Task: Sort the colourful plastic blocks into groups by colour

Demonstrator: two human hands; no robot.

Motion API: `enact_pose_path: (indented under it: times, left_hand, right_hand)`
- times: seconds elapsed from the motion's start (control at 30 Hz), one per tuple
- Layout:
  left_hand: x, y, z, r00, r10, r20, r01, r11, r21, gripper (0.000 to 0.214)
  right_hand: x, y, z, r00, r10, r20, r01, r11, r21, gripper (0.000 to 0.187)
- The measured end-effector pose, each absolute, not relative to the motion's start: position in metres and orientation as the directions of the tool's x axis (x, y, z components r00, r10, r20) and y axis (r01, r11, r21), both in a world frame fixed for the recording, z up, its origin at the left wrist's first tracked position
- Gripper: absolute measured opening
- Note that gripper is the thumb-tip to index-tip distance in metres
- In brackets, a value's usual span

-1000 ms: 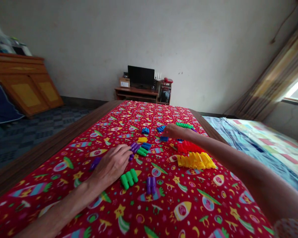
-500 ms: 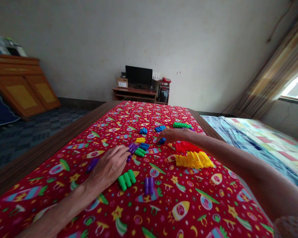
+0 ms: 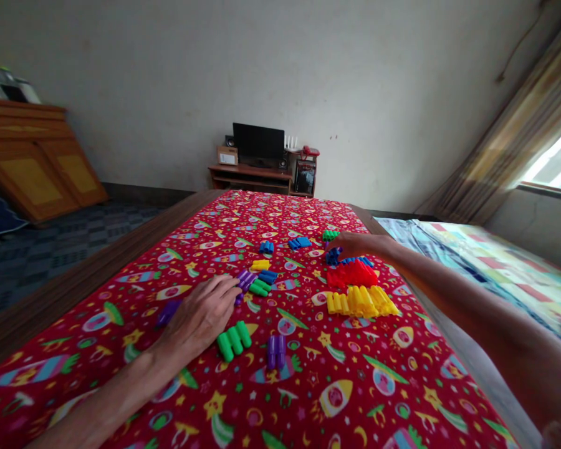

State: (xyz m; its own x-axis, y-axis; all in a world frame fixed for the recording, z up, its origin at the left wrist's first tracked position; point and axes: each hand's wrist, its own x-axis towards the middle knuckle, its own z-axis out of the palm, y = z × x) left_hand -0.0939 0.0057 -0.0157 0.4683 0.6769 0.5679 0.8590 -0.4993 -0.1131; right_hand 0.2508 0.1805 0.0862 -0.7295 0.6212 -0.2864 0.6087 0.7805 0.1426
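My right hand (image 3: 350,244) reaches over the far right of the cloth, fingers closed on a dark blue ribbed plastic piece (image 3: 333,256). More blue pieces (image 3: 363,262) lie in a row under that hand, behind a red group (image 3: 353,274) and a yellow group (image 3: 362,302). Lying low on the cloth, my left hand (image 3: 208,307) has its fingers loosely extended, their tips at purple tube-shaped pieces (image 3: 245,280). Next to these are green pieces (image 3: 260,287), a blue piece (image 3: 267,276) and a yellow piece (image 3: 260,265). A purple piece (image 3: 167,313) is partly hidden behind my left wrist.
Green joined tubes (image 3: 234,341) and a purple pair (image 3: 276,352) lie nearer me on the red patterned cloth (image 3: 308,411). Two blue groups, one left (image 3: 266,247) and one right (image 3: 299,243), sit farther off. Green pieces (image 3: 330,235) are beyond my right hand. A bed (image 3: 449,262) stands at right.
My right hand has moved right with the blue piece, from the middle of the cloth to the row behind the red group. My left hand stays in about the same place.
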Motion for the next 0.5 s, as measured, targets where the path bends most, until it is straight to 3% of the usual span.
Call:
enact_pose_path:
  times: [0.33, 0.5]
  left_hand:
    - [-0.095, 0.008, -0.02, 0.476, 0.659, 0.582, 0.859, -0.49, -0.147, 0.033]
    - [-0.095, 0.008, -0.021, 0.483, 0.656, 0.58, 0.859, -0.484, -0.168, 0.031]
  right_hand:
    - [0.236, 0.188, 0.096, -0.77, 0.613, -0.174, 0.607, 0.789, 0.093, 0.031]
    - [0.207, 0.209, 0.085, -0.806, 0.589, -0.058, 0.574, 0.803, 0.161, 0.03]
